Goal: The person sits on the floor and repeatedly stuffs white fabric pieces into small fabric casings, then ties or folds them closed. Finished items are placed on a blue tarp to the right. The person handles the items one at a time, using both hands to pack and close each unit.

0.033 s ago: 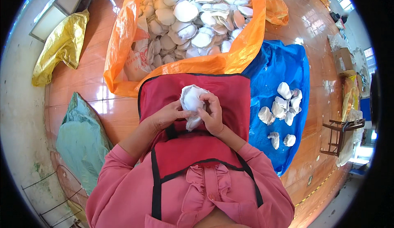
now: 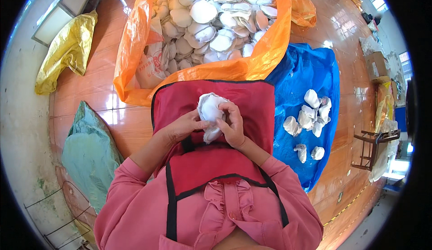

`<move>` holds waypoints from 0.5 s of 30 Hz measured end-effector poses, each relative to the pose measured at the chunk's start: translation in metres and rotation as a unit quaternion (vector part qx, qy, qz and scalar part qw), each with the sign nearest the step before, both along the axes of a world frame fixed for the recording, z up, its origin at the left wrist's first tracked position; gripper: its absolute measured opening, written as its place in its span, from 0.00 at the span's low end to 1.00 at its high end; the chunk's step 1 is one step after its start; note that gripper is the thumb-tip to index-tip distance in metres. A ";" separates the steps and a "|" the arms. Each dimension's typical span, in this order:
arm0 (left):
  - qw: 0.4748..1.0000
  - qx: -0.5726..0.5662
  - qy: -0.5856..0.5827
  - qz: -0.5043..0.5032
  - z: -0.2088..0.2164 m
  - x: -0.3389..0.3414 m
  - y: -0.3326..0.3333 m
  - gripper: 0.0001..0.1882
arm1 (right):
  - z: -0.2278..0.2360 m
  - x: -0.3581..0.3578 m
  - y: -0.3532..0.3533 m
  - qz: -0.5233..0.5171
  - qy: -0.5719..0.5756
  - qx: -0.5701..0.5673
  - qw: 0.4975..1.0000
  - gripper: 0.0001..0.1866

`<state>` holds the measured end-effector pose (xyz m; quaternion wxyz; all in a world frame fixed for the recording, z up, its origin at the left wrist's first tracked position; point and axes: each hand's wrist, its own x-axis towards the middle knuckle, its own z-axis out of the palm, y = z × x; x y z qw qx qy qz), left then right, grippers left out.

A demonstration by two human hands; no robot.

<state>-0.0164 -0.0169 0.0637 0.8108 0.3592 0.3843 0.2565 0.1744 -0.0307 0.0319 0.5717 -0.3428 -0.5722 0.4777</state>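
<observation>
Over my lap, both hands hold a soft white padded piece (image 2: 209, 108), rounded at the top with a frayed edge and a loose lower end. My left hand (image 2: 188, 125) grips its left side, thumb pointing inward. With bent fingers my right hand (image 2: 231, 125) pinches it from the right. The fingertips are partly hidden by the white material. A red apron (image 2: 180, 98) with black trim lies beneath. Beyond it stands an open orange sack (image 2: 258, 70) heaped with flat, round white pads (image 2: 203, 12), some yellowish or pinkish.
To the right, a blue sheet (image 2: 294, 88) bears several bunched white bundles (image 2: 308, 115). A green sack (image 2: 92, 153) and a yellow sack (image 2: 69, 47) lie on the tiled floor (image 2: 112, 65) at left. A wooden stool (image 2: 374, 145) and a cardboard box (image 2: 375, 66) stand far right.
</observation>
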 end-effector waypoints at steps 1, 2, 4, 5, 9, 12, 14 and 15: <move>1.000 -0.005 -0.008 0.004 0.002 0.002 -0.001 0.35 | -0.002 0.000 -0.004 0.018 -0.026 0.011 0.999 0.19; 0.998 -0.014 -0.052 0.017 0.004 0.004 0.001 0.37 | 0.001 0.000 -0.005 0.036 -0.051 0.024 0.998 0.19; 0.995 -0.056 -0.079 0.028 0.000 0.004 0.001 0.36 | 0.001 0.000 -0.006 0.030 -0.125 0.085 0.988 0.20; 0.994 -0.061 -0.083 0.032 -0.001 0.005 0.001 0.34 | 0.002 0.001 -0.006 0.038 -0.117 0.086 0.989 0.19; 0.998 -0.029 0.032 0.034 0.004 -0.005 0.007 0.26 | 0.013 0.006 -0.005 0.093 -0.078 0.016 0.992 0.13; 0.994 -0.041 0.100 0.034 0.004 -0.016 0.012 0.24 | 0.015 0.033 0.002 0.136 0.062 -0.208 0.966 0.12; 0.996 -0.052 0.059 0.034 0.014 -0.020 0.009 0.24 | 0.007 0.049 0.019 0.084 0.118 -0.211 0.967 0.14; 0.997 -0.058 0.039 0.034 0.019 -0.021 0.007 0.24 | 0.005 0.051 0.025 0.054 0.125 -0.217 0.967 0.16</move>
